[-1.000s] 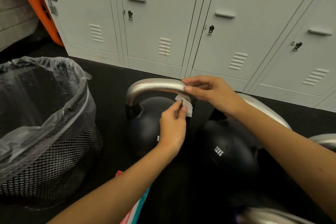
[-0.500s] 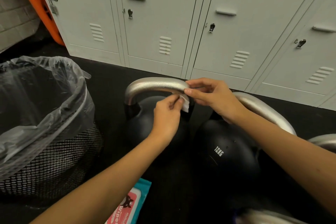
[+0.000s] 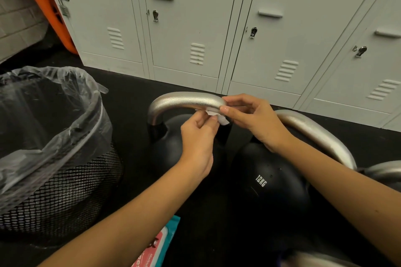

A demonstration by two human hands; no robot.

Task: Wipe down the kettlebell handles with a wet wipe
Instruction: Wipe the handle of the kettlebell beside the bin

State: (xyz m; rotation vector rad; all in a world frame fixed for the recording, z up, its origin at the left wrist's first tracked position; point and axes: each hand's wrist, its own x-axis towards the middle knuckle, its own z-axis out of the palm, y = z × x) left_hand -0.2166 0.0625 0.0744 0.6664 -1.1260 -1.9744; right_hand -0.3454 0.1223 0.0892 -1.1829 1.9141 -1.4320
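Note:
Two black kettlebells stand on the dark floor. The left one has a silver handle (image 3: 182, 102); the right kettlebell (image 3: 267, 182) is marked 12KG and its handle (image 3: 314, 134) arches to the right. A small white wet wipe (image 3: 213, 115) sits against the underside of the left handle near its right bend. My left hand (image 3: 199, 136) pinches the wipe from below. My right hand (image 3: 251, 117) pinches the wipe's upper end against the handle with thumb and fingers.
A black mesh bin (image 3: 54, 158) lined with a clear bag stands at the left. A pink and teal wipes pack (image 3: 156, 249) lies on the floor between my forearms. Grey lockers (image 3: 195, 28) line the back. Another silver handle (image 3: 386, 171) shows at the right edge.
My left hand has risen from below the handle up to its underside, bringing the wipe against the metal. My right hand has stayed at the handle's right bend.

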